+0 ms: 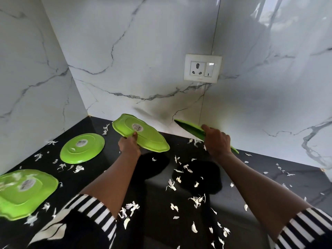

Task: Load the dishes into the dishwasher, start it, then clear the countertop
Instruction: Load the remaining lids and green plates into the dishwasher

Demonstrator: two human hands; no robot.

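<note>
Green is the colour of every dish here, and all four lie over a black countertop littered with white peel scraps. At the far left a scallop-edged plate lies face down on the counter, its sticker showing. Just beyond it a round plate also lies face down, apart from the first, and neither hand touches it.

Next, the left hand reaches out from a black-and-white striped sleeve and pinches the near rim of a third plate. The thumb is pressed on the upturned underside just below the label, and the other fingers are hidden beneath. This plate is held clear of the counter and tilted, its far edge higher.

To the right, the right hand is curled tightly over the rim of a fourth plate. It is seen almost edge-on, and it slants from up near the marble wall down towards the counter. The fingers wrap the far side and cannot be seen in full. The two held plates are apart.

On the wall above the right hand is a white socket and switch.
</note>
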